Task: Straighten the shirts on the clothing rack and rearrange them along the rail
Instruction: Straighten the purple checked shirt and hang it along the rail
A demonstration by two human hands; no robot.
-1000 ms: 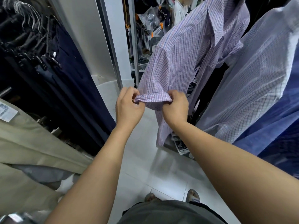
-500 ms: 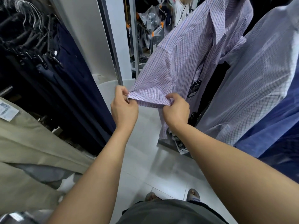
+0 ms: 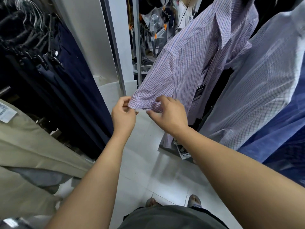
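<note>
— Which step is being worked on?

— The straightening. The sleeve (image 3: 153, 90) of the purple checked shirt (image 3: 198, 63) is held out from the body of the garment. The shirt hangs at upper right, between a row of dark trousers (image 3: 74, 80) on the left and a pale checked shirt (image 3: 264, 80) just beside it on the right.

— How is the sleeve held?

— One corner of its hem is pinched by the left hand (image 3: 123, 114) between thumb and curled fingers. The other end of the hem is taken by the right hand (image 3: 171, 114). Its fingertips are curled over the cloth and the thumb is set below, so a light grasp is judged, though the thumb's contact cannot be made out for certain.

— And the rearranging?

— It is judged not yet begun. The rail and the hanger are not seen in this view.

— What is called for next?

— Probably the hem is to be drawn flat and the sleeve let down against the shirt's side. Both pinches should be released evenly, or a fresh crease may be left. After that, the hanger must be reached higher up, so that the shirt can be slid along.
</note>
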